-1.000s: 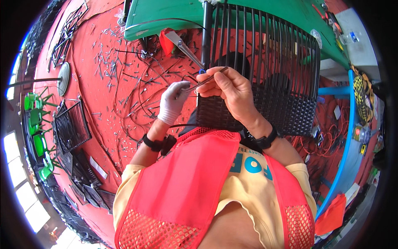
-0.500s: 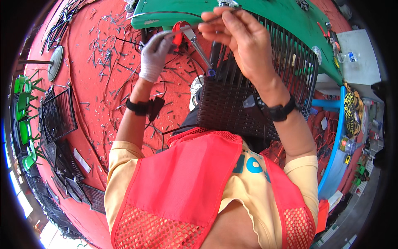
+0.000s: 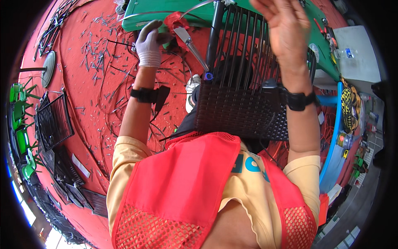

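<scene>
Gloved in white, my left hand is raised at the left of the chair frame, its fingers and thumb apart and nothing visible between them. My bare right hand is up over the right of the frame, fingers stretched toward the top edge, where the tips are partly cut off. The dark chair frame has a woven lower panel and long upright strands above it. A thin, shiny strip arcs at the top between the hands. A metal tool leans against the frame's left post, by a crumpled red piece.
A green table stands beyond the frame, with pliers-like tools at its right end. Dark strip offcuts litter the red floor. Black frames and green chairs stand left. A blue-edged table is at the right.
My hands have moved apart: the right went right and up, the left slightly left and down. The strip they had stretched between them has left the left hand's fingers.
</scene>
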### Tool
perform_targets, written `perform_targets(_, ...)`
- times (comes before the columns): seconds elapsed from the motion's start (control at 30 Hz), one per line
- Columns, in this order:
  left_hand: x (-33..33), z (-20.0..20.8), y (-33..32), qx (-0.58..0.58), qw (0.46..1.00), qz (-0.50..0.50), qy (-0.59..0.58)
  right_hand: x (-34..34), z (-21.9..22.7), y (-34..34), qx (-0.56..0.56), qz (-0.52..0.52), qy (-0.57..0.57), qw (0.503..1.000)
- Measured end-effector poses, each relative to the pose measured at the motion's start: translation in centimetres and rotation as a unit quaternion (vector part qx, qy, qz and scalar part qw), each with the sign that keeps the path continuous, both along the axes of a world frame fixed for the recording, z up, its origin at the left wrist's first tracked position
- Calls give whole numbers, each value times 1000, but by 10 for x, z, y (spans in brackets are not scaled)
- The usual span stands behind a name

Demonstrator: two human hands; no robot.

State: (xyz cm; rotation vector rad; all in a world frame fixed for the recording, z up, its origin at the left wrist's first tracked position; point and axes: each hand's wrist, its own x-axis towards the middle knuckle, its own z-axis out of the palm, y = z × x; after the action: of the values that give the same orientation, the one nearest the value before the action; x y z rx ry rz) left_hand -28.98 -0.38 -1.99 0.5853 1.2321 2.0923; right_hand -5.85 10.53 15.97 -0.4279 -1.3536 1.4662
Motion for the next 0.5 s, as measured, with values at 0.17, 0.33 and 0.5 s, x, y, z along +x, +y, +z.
perform_targets(0.17,14,-23,-33,-69,993,-93,-19,77,8,24,87,-80,-69,991)
perform_targets(0.33,44,-23,-53,-103,975,-197,-2,164,5,43,44,-280,-90,955)
perform_targets(0.5,86,-13,-69,-93,969,-226,25,193,-3,21,215,-521,-342,752)
